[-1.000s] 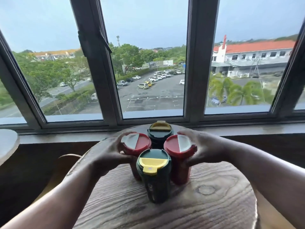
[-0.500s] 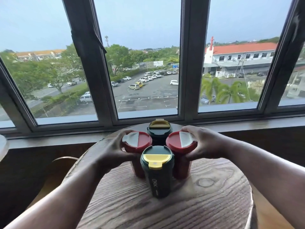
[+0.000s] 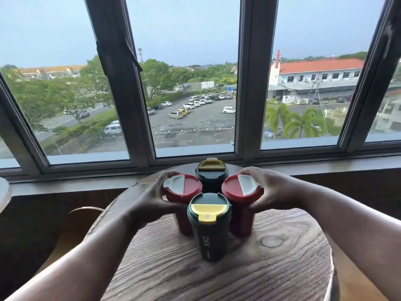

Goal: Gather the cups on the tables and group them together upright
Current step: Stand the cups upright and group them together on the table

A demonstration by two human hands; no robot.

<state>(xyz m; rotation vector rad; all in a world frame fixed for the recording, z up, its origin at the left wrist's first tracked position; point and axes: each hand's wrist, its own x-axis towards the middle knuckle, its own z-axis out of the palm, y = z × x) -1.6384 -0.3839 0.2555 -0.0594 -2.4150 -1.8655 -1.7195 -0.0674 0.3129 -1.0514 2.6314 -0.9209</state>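
Several lidded cups stand upright in a tight cluster on a round wooden table [image 3: 249, 268]. The near dark green cup [image 3: 209, 231] has a yellow flip lid, and a second green cup [image 3: 210, 173] stands behind it. My left hand [image 3: 152, 198] grips the left red cup [image 3: 182, 187] from its outer side. My right hand [image 3: 273, 190] grips the right red cup [image 3: 240, 192] from its outer side. Both red cups have grey-white lid flaps. All the cups touch or nearly touch one another.
A window sill [image 3: 325, 166] and dark-framed windows run right behind the table. A curved wooden chair back [image 3: 86, 210] sits low on the left. The edge of another pale table [image 3: 3, 192] shows at the far left.
The view has shifted slightly. My hands stay on the two red cups, and the cluster has barely moved on the table.
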